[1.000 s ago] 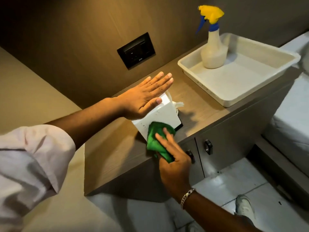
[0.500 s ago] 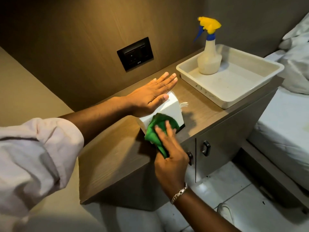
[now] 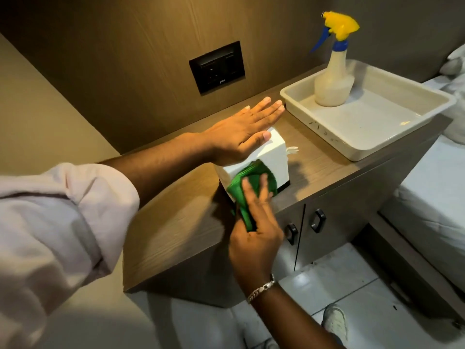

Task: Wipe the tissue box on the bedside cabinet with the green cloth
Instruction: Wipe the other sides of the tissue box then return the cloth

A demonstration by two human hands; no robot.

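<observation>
A white tissue box [image 3: 273, 157] lies on its side near the front edge of the wooden bedside cabinet [image 3: 176, 222], a tissue poking out to the right. My left hand [image 3: 241, 133] rests flat on the box's top, fingers stretched out, pressing it down. My right hand [image 3: 254, 235] presses a bunched green cloth [image 3: 249, 183] against the box's near face. The cloth hides most of that face, and its lower end runs down under my palm.
A cream tray [image 3: 392, 137] holds a spray bottle [image 3: 332, 79] with a yellow and blue trigger at the cabinet's right end. A black socket panel [image 3: 217, 66] sits in the wall behind. Two dark door handles [image 3: 317, 220] are below; a bed [image 3: 435, 187] stands to the right.
My right hand has slid the green cloth up and across the near face of the box. My left hand has stayed flat on top.
</observation>
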